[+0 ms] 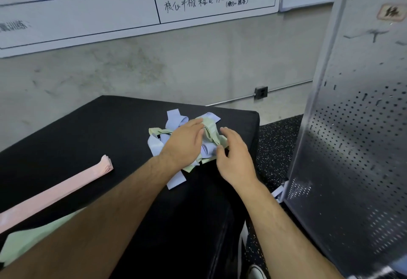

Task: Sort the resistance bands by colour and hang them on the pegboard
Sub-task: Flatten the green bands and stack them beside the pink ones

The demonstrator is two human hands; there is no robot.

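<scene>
As left hand [182, 144] covers bands [174, 120], pegboard [352, 124] beside, pink stack [66, 186]

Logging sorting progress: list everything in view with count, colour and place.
pink bands: one flat stack, pink, bench left
blue bands: several, pale blue, tangled pile mid-bench
green bands: count unclear, pale green, same pile
bench: one, black, centre
pegboard: one, silver, right
whiteboard: one, white, wall
socket: one, dark, low on wall
shoe: one, black and white, bottom edge
left hand: one, flat on the pile
right hand: one, at the pile's right, touching green bands
</scene>
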